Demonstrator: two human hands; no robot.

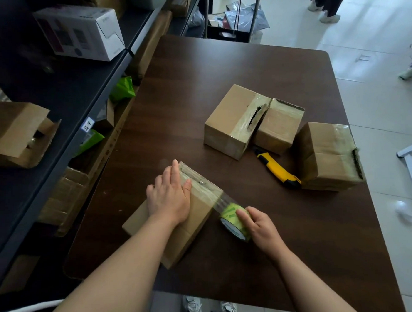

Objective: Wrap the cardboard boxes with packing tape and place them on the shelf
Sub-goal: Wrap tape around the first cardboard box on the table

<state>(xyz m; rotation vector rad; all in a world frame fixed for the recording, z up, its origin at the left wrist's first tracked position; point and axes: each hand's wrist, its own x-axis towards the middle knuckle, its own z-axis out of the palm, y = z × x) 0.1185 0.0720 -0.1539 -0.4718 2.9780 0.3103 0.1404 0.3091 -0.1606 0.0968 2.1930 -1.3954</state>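
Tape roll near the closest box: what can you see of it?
The tape roll looks yellow-green: glossy clear tape on a core with a white printed rim. The right hand grips it, fingers curled over its top. It hangs low by the right side of the box, and a clear strip runs from it up to the box's top edge. Whether it touches the table is unclear.
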